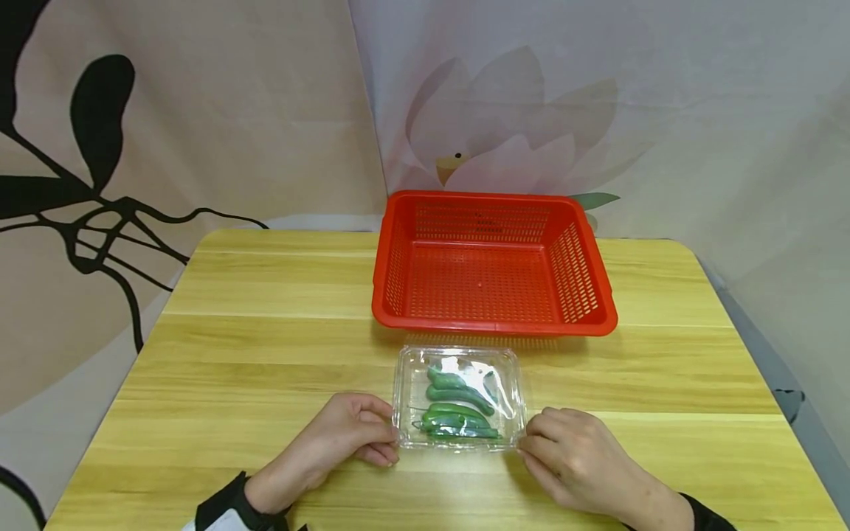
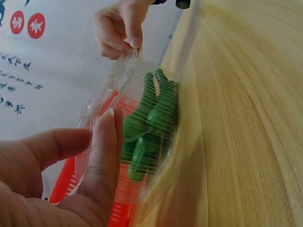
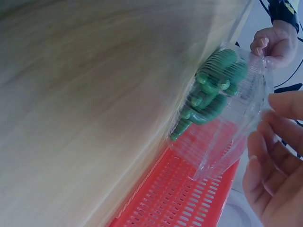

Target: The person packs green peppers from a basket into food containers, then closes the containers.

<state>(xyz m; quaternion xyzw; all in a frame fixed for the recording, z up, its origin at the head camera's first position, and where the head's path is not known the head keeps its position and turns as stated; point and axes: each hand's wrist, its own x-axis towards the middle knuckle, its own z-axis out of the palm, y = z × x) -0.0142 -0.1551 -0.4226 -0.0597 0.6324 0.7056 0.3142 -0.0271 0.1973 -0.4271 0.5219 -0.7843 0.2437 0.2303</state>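
Note:
Several green chili peppers point(image 1: 458, 417) lie inside a clear plastic clamshell box point(image 1: 508, 376), its lid down over them. My left hand point(image 1: 355, 431) pinches the left side of the box near its front corner, thumb and fingers on the rim in the left wrist view. At the front right corner, my right hand point(image 1: 571, 457) pinches the rim between thumb and curled fingers. Both wrist views show the peppers point(image 2: 149, 116) through the ribbed side wall of the box point(image 3: 244, 137).
A red plastic basket point(image 1: 494, 328) with perforated walls stands just behind the box on the wooden table point(image 1: 265, 354). Nothing shows inside it. Behind the table hangs a printed cloth point(image 1: 265, 110) with plant and flower designs.

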